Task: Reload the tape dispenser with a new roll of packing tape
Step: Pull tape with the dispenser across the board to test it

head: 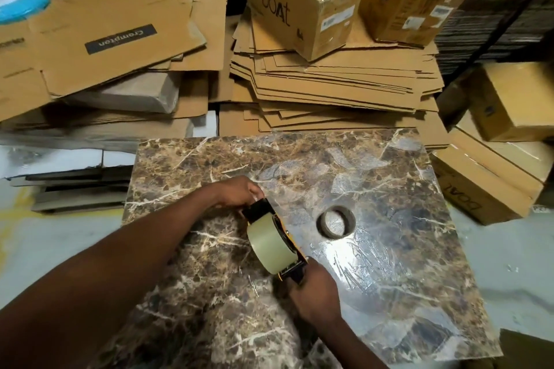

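Note:
A black and yellow tape dispenser [292, 238] lies over the brown marble slab [209, 293], with a full pale roll of packing tape [269, 241] seated on it. My left hand [238, 190] grips the dispenser's black front end at the far side. My right hand [314, 293] holds its handle end at the near side. An empty cardboard tape core [336, 222] lies flat on the slab just right of the dispenser, apart from it.
Stacks of flattened cardboard [329, 84] lie beyond the slab. Sealed brown boxes [302, 0] stand behind them and more boxes [491, 177] sit at the right. Clear tape scraps [368, 263] stick to the slab's right half. Grey floor [515, 278] shows on both sides.

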A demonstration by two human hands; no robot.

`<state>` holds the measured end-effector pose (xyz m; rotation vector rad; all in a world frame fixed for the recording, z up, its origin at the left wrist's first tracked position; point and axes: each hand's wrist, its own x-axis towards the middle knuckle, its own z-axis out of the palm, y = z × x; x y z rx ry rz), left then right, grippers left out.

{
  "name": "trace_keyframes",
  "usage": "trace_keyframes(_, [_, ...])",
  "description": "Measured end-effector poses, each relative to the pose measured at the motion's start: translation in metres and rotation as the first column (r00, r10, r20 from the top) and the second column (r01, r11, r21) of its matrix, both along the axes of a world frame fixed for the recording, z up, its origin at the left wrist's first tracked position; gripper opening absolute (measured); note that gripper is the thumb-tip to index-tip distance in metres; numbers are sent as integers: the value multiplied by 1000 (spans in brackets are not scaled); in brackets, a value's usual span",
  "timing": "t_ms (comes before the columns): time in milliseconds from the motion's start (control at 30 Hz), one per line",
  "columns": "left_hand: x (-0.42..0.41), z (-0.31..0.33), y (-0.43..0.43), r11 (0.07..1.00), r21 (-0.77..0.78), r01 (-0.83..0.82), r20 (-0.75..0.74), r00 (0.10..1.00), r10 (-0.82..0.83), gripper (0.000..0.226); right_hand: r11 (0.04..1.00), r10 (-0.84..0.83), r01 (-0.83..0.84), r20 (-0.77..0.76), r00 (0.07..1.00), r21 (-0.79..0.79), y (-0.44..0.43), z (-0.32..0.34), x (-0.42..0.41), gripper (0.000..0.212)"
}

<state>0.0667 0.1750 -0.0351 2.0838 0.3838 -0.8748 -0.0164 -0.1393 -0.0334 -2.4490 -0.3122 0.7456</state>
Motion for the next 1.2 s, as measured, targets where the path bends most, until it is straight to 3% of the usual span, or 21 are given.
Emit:
trace_keyframes(167, [17, -14, 7, 993, 118, 21, 208, 977, -45, 26, 999, -12, 14, 74, 997, -29, 22, -17, 23, 35])
trace_keyframes(267, [15, -37, 14, 984, 176, -6, 306, 951, -49, 13, 1000, 2, 0, 100, 995, -22, 37, -25, 38, 38])
trace_keyframes(367, [10, -51, 13, 957, 279, -81, 351, 936, -23, 19, 1000, 11, -11, 73, 997, -6, 47, -31, 46, 36])
trace_keyframes(500, [6, -65, 15, 888, 452, -88, 435, 890, -133, 36, 999, 11, -10, 43, 999, -30, 51, -32, 47, 39])
trace_keyframes(600, [7, -67, 21, 829, 557, -58, 354, 919, -174, 91, 997, 42, -38, 56, 998, -71, 53, -29, 45, 36])
trace_keyframes(667, [13, -67, 26, 815, 580, 10, 281, 936, -211, 111, 993, 85, -80, 54, 995, -91, 56, -26, 43, 33])
trace_keyframes(933, [48, -45, 28, 774, 629, 78, 109, 976, -187, 137, 917, 335, -286, 146, 931, -278, 56, -19, 45, 44])
trace_keyframes(1200, [67, -47, 31, 724, 665, 180, 20, 966, -259, 148, 906, 318, -283, 65, 946, -313, 59, -17, 49, 43])
